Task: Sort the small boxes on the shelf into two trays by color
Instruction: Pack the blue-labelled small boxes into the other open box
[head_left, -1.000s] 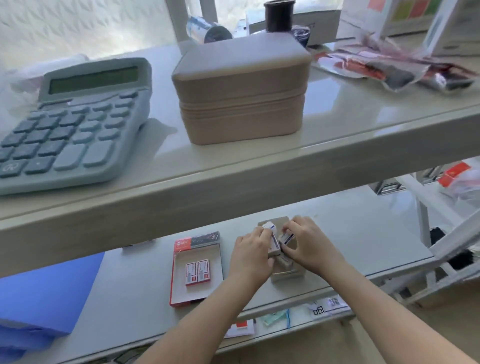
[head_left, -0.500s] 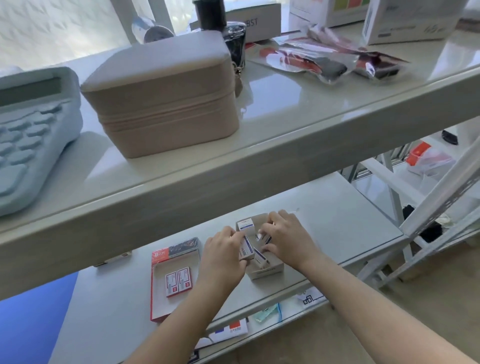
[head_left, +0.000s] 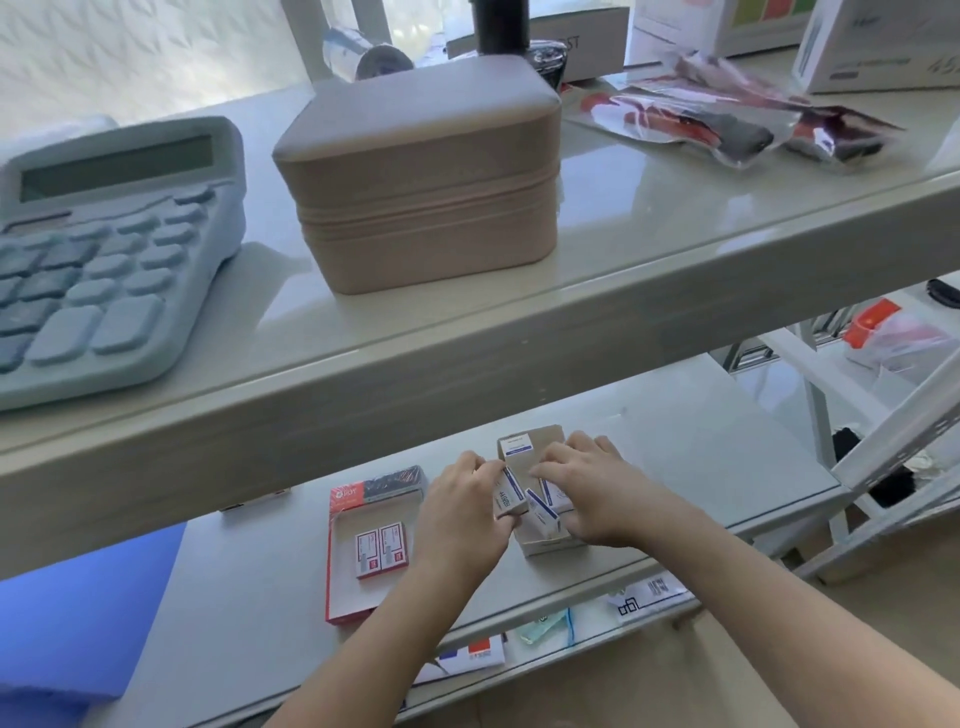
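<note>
in the lower middle of the frame, the left hand (head_left: 460, 512) is grasping a blue-striped box (head_left: 506, 493) over the brown tray (head_left: 540, 540); the right hand (head_left: 587, 491) is pressing on boxes there, grip unclear.

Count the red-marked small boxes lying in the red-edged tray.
2: the red-marked small boxes lie side by side, touching, in the red-edged tray, near its middle. The left hand may hide more at the tray's right edge.

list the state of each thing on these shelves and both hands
red-edged tray: open, two red-labelled boxes flat inside
brown tray: holds blue-labelled boxes, some tilted
left hand: pinching a blue-labelled box
right hand: fingers down among the boxes, grip unclear
beige case: zipped shut
calculator: display blank
</note>
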